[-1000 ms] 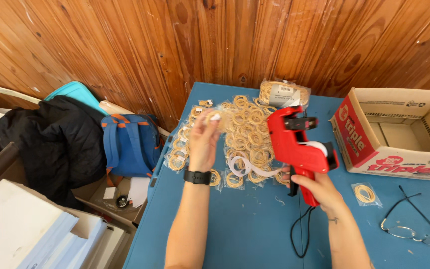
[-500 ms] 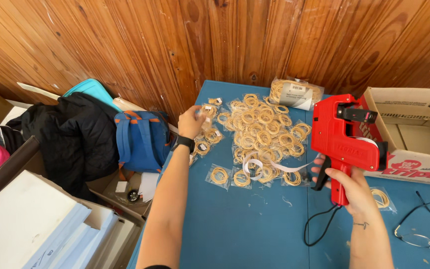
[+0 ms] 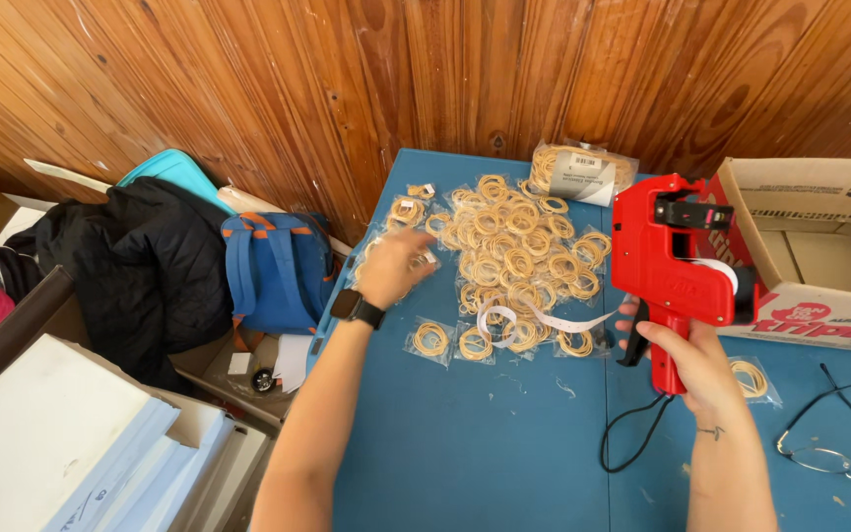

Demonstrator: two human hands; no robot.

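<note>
1. Head view, left side first: the left hand (image 3: pixel 393 268), black watch (image 3: pixel 358 309) on the wrist, sits on the near-left edge of a big heap of little clear bags (image 3: pixel 514 251), each holding a coil of tan rubber bands. Fingers curl down onto one bag, but I can't tell whether they've actually pinched it or just rest on top.
2. Same view, right side: the right hand (image 3: pixel 693 357) is wrapped tight around the handle of a red label gun (image 3: pixel 677 266), held upright off the table, nose toward the heap. A white paper strip (image 3: pixel 534 320) trails from it across the near bags, and a black cord (image 3: pixel 632 433) loops down onto the blue table (image 3: pixel 504 443).
3. Two or three bags (image 3: pixel 432 339) lie apart on the near side, spread flat, probably so they're easy to reach.
4. Around it: a bigger pack of bands (image 3: pixel 583 172) at the far edge, an open cardboard box (image 3: pixel 819 246) on the right, glasses (image 3: pixel 839 453) near the right corner, one bag (image 3: pixel 752 378) just beside the right wrist.
5. Off the table to the left: a blue backpack (image 3: pixel 278 271), a black jacket (image 3: pixel 140 266), stacked white boards (image 3: pixel 61 443).
</note>
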